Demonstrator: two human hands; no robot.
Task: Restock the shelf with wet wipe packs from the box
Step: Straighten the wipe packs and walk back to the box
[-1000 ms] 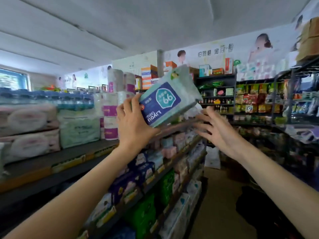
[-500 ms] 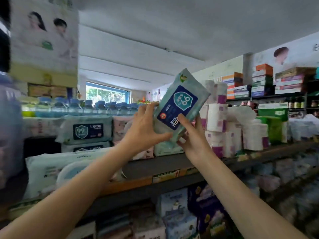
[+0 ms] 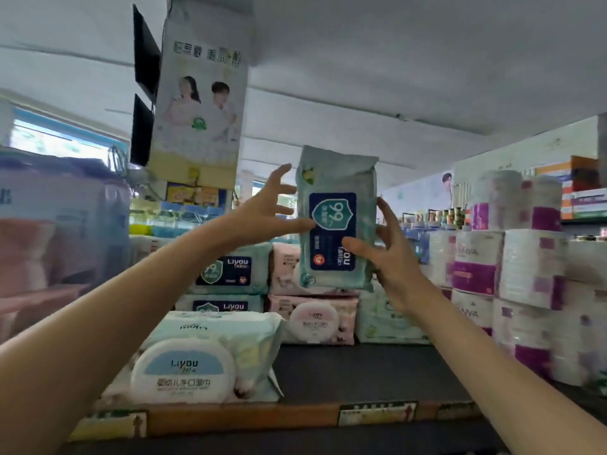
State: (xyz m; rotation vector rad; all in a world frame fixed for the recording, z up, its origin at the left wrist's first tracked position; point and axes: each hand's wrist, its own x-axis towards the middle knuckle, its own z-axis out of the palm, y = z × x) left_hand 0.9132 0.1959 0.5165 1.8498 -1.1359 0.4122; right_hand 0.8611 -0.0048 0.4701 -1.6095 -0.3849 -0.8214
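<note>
Head view, the only one. Progress: the shelf point(image 3: 361, 372) already carries stacked wipe packs at the back, teal ones point(image 3: 226, 270) and pink ones point(image 3: 312, 320), plus a lidded pack point(image 3: 197, 362) lying at the front edge. A bare stretch of shelf is in front of the stacks. The box is not in view, so what is left to stock cannot be judged.

Current wet wipe pack point(image 3: 335, 221) is upright in the air above the pink stack, not yet placed. Right hand point(image 3: 391, 257) grips its lower right edge, thumb across the label; the pack sits at its 11 o'clock. Left hand point(image 3: 262, 215) has fingers spread and straight, thumb tip touching the pack's left side (pack at its 3 o'clock). Toilet rolls point(image 3: 525, 274) fill the right.
</note>
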